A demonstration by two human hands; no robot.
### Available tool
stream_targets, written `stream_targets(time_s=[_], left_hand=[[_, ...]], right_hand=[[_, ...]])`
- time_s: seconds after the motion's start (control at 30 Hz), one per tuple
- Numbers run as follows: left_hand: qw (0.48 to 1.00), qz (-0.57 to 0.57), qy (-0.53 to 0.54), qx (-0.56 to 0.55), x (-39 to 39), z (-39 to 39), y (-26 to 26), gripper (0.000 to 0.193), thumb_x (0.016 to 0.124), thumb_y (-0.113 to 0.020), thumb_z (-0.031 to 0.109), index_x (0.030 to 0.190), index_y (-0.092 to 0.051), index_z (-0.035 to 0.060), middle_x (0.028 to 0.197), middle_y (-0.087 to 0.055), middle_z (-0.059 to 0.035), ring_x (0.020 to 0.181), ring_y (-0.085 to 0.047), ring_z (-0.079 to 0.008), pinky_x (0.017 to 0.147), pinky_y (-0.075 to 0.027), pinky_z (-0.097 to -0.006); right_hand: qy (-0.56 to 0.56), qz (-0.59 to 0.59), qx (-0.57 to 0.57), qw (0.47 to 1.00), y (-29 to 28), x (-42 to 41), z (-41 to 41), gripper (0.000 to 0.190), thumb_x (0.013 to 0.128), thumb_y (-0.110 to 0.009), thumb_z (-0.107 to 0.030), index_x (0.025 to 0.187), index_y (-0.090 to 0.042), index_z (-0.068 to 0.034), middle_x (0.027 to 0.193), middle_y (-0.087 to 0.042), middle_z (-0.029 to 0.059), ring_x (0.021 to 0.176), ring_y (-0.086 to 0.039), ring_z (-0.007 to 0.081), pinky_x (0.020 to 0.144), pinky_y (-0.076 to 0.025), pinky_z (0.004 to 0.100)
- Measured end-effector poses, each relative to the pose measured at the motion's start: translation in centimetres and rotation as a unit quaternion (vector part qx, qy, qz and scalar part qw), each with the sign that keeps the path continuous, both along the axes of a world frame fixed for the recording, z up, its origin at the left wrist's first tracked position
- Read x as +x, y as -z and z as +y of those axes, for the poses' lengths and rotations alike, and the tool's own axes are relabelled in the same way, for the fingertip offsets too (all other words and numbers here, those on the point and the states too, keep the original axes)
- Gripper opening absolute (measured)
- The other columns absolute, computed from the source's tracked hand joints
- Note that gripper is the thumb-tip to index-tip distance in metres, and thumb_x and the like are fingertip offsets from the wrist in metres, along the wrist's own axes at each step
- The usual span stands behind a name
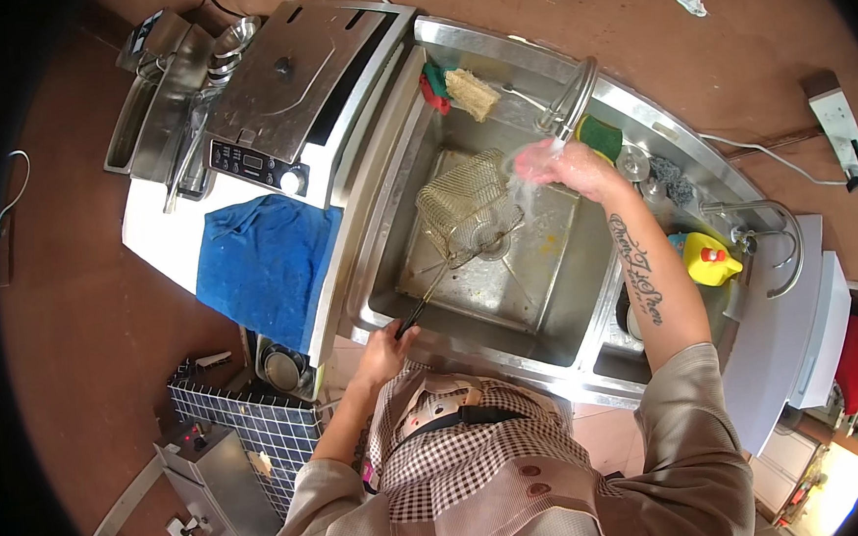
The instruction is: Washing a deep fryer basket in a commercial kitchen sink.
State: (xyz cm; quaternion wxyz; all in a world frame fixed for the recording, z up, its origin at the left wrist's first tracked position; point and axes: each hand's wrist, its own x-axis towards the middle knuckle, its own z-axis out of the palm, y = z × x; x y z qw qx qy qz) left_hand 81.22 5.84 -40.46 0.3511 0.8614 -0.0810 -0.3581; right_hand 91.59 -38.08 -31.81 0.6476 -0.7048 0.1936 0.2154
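Note:
My left hand (pixel 384 355) grips the black handle (pixel 418 314) of a wire-mesh frying basket (pixel 463 196) at the sink's near left edge. The basket lies tilted inside the large stainless-steel sink basin (pixel 460 303), over the drain. My right hand (pixel 567 170) is beneath the curved metal faucet (pixel 586 92), right of the basket. Running water strikes it and splashes down into the basin. Spray and blur cover its fingers, so I cannot tell whether they hold anything. Yellowish bits of residue (pixel 549 244) are on the basin floor.
A loofah scrubber (pixel 474 94) and a green-and-yellow sponge (pixel 599 138) sit along the back ledge. A yellow bottle (pixel 710 260) stands at the right near a second faucet (pixel 784 228). On the left are a blue cloth (pixel 267 267) and a lidded steel appliance (pixel 292 77).

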Motion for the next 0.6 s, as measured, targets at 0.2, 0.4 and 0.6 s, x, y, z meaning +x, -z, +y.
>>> stream_targets(time_s=[0.2,0.4,0.6], left_hand=[[1.000,0.023,-0.014,-0.010,-0.2,-0.2,0.1,0.044,0.098,-0.062,0.039,0.115,-0.066,-0.0012,0.069,-0.060,-0.0225,0.061,-0.059,-0.0305,0.063,-0.048,-0.0411],[0.997,0.065,-0.013,-0.043,0.4,-1.9,-0.9,0.035,0.098,-0.063,0.034,0.100,-0.064,-0.0014,0.066,-0.058,-0.0120,0.060,-0.054,-0.0186,0.060,-0.045,-0.0361],[0.950,0.248,-0.102,-0.158,0.8,-5.0,-0.6,0.020,0.102,-0.057,0.022,0.090,-0.056,0.0057,0.061,-0.050,0.0023,0.048,-0.043,-0.0070,0.045,-0.032,-0.0249]], right_hand=[[-0.069,0.009,0.016,0.997,0.1,-0.1,0.4,0.032,0.100,-0.061,-0.025,0.109,-0.069,0.004,0.106,-0.072,0.0147,0.095,-0.071,0.0197,0.085,-0.057,0.0316],[0.052,-0.046,0.045,0.997,3.0,-1.5,1.8,0.027,0.101,-0.058,-0.020,0.107,-0.070,0.004,0.096,-0.072,0.0131,0.088,-0.071,0.0191,0.080,-0.058,0.0286],[-0.022,-0.027,-0.157,0.987,8.0,-7.2,1.3,0.026,0.101,-0.047,-0.015,0.107,-0.068,-0.001,0.084,-0.071,0.0101,0.078,-0.070,0.0180,0.083,-0.054,0.0350]])
